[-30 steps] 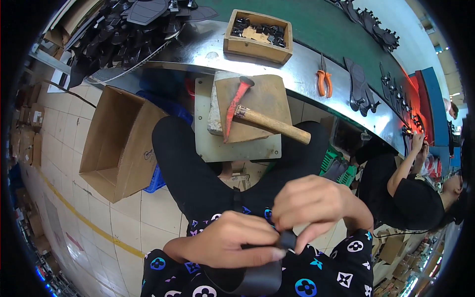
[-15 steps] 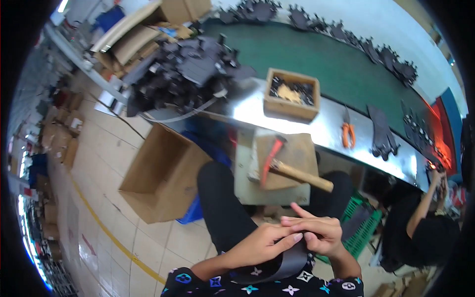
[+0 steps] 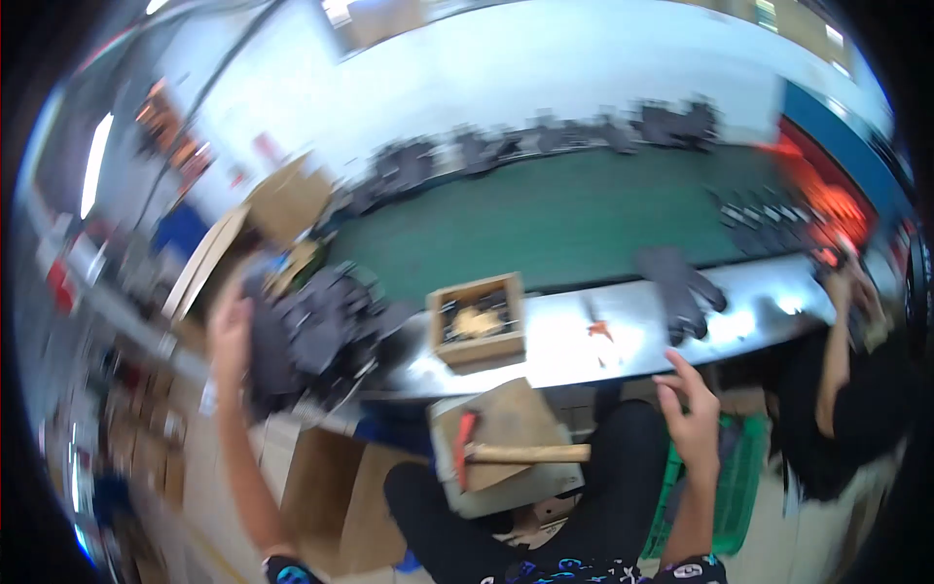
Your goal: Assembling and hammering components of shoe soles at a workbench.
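My left hand (image 3: 229,336) is stretched out to the far left, against a long dark grey flat piece (image 3: 268,341) at the edge of a heap of similar pieces (image 3: 326,316). Motion smears its fingers, so its grip on that piece is unclear. Raised on the right, my right hand (image 3: 693,414) has its fingers apart and nothing in them. Between my knees, a hammer with a red head and wooden handle (image 3: 530,454) lies on a brown board (image 3: 506,414) over a pale block (image 3: 545,485).
On the metal ledge (image 3: 559,336) stand a wooden box of small dark parts (image 3: 477,355), orange-handled pliers (image 3: 600,333) and dark pieces (image 3: 671,282). Behind runs a green belt (image 3: 525,229). An open carton (image 3: 365,521) and green crate (image 3: 739,496) flank my legs. A co-worker (image 3: 842,419) sits at right.
My hands have come apart from over my lap, the left reaching left to the heap, the right rising rightward. The dark curved piece has left my lap. The view has tilted upward.
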A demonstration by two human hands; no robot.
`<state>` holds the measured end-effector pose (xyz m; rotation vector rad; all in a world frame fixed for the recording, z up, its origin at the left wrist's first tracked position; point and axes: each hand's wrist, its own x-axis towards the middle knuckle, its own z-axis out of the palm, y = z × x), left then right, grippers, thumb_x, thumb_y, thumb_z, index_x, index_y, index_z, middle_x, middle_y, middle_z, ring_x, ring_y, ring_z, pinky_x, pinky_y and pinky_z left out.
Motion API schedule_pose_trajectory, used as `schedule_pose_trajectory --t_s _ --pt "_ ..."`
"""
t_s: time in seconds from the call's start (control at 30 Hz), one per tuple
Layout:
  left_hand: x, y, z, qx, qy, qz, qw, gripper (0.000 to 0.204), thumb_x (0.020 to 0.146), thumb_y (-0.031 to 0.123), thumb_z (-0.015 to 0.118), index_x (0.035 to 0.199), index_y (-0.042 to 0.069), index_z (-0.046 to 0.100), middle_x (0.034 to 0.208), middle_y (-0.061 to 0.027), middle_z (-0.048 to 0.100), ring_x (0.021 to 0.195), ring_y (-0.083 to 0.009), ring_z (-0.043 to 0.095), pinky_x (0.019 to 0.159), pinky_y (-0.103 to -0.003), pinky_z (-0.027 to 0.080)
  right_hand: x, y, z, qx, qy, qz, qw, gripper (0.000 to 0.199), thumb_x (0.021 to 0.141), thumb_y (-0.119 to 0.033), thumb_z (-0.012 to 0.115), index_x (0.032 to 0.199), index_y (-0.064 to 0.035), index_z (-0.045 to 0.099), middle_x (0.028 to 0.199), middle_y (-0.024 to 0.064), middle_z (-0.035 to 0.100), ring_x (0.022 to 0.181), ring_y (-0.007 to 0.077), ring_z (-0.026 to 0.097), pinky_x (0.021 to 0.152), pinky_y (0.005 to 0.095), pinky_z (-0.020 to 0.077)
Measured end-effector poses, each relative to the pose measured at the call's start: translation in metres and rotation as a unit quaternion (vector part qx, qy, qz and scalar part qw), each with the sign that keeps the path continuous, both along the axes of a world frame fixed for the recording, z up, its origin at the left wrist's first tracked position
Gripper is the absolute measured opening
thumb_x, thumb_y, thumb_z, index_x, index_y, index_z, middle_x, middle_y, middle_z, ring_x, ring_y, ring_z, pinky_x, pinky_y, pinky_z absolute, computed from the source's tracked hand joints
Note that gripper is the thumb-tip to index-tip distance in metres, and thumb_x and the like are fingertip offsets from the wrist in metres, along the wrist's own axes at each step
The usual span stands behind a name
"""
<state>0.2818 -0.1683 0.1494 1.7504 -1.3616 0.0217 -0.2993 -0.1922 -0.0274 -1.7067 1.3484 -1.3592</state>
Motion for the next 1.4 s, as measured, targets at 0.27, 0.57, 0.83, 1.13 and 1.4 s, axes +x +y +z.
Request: schedule_pose_trajectory --t_s 0.27,0.57,0.83,1.13,1.4 --pt "0.216 -0.090 -0.032 0.334 -0.176 -0.028 0.926 0.041 0.096 0.006 0.045 0.134 0.006 0.060 0.107 -0.0184 0.070 0.104 -0.0217 0.062 0.093 -0.034 0.047 -0.060 -0.062 -0.065 -0.029 0.079 -0.192 0.978 0.046 0.092 -0.022 0.068 0.129 0.0024 0.056 0.109 0.0182 0.063 0.098 0.0318 0.063 0.083 0.0399 0.0513" --pt "0.085 -0.091 -0.010 0.335 -0.480 0.251 0.771 0.061 0.093 0.019 0.063 0.149 0.007 0.043 0.154 -0.0185 0.039 0.143 -0.0301 0.037 0.113 -0.052 0.030 -0.009 -0.169 -0.083 -0.079 0.063 -0.149 0.984 0.029 0.085 -0.024 0.071 0.091 0.0027 0.062 0.069 0.0175 0.065 0.062 0.0343 0.067 0.061 0.0425 0.0543" --pt "-0.217 0.040 -0.056 -0.045 -0.261 -0.222 0.939 0.098 0.080 0.034 0.077 0.153 -0.003 0.023 0.154 -0.0198 0.037 0.144 -0.0327 0.034 0.120 -0.042 0.021 0.180 0.006 0.090 0.277 -0.530 0.569 0.565 0.029 0.103 -0.029 0.056 0.112 -0.0045 0.044 0.092 0.0144 0.065 0.073 0.0245 0.070 0.058 0.0348 0.0594" --pt "-0.229 0.134 -0.111 -0.101 0.390 -0.168 0.900 0.095 0.088 0.033 0.077 0.151 0.010 0.011 0.106 -0.0189 0.061 0.072 -0.0299 0.070 0.065 -0.039 0.060 0.126 0.029 -0.055 -0.170 0.343 0.210 0.900 0.078 0.080 -0.053 0.074 0.135 -0.0076 0.044 0.095 0.0130 0.069 0.083 0.0254 0.069 0.065 0.0334 0.0532" --pt "-0.234 0.056 -0.246 0.114 -0.020 0.018 0.993 0.084 0.092 0.036 0.069 0.148 -0.008 0.023 0.143 -0.0294 0.038 0.129 -0.0419 0.039 0.106 -0.055 0.031 -0.003 0.111 -0.090 0.069 0.189 0.064 0.977 0.024 0.084 -0.021 0.074 0.090 -0.0034 0.059 0.057 0.0113 0.054 0.049 0.0301 0.057 0.049 0.0355 0.0493"
